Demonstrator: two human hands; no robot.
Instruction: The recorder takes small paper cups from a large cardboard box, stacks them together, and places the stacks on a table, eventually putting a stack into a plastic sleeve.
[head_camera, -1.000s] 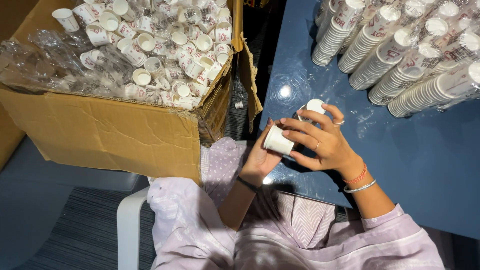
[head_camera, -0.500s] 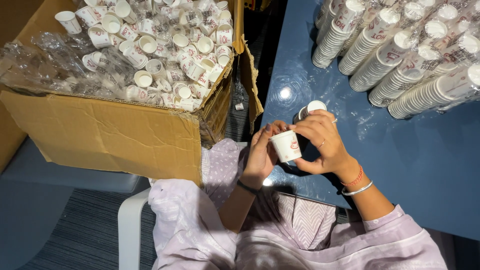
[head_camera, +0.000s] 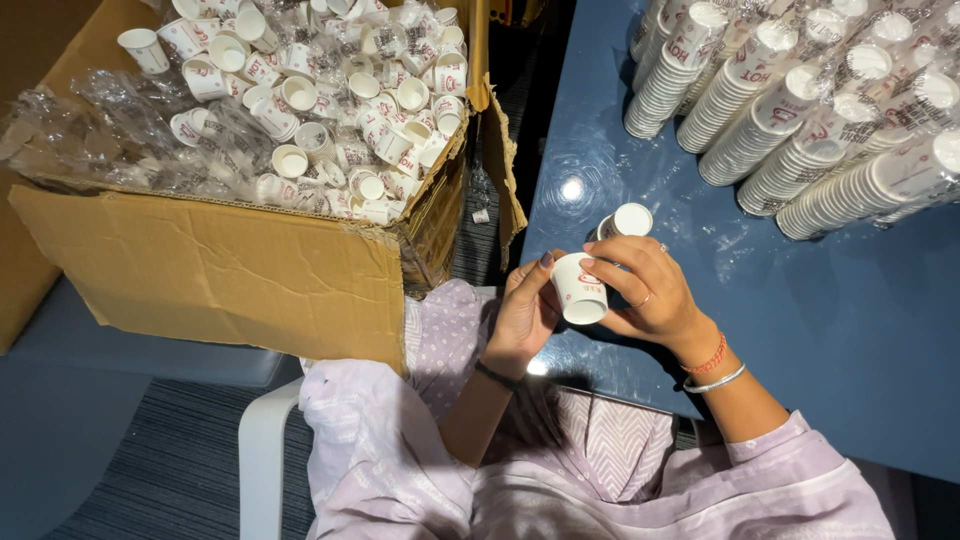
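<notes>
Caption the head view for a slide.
Both hands, left hand and right hand, hold a paper cup over a blue table.

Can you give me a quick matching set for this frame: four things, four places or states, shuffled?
1. paper cup
2. cardboard box
3. stacked cup sleeves
4. bangles

A. lying on the blue table
B. on the right wrist
C. held between both hands
D. full of loose cups, beside the table

Pairs: 1-C, 2-D, 3-A, 4-B
</notes>
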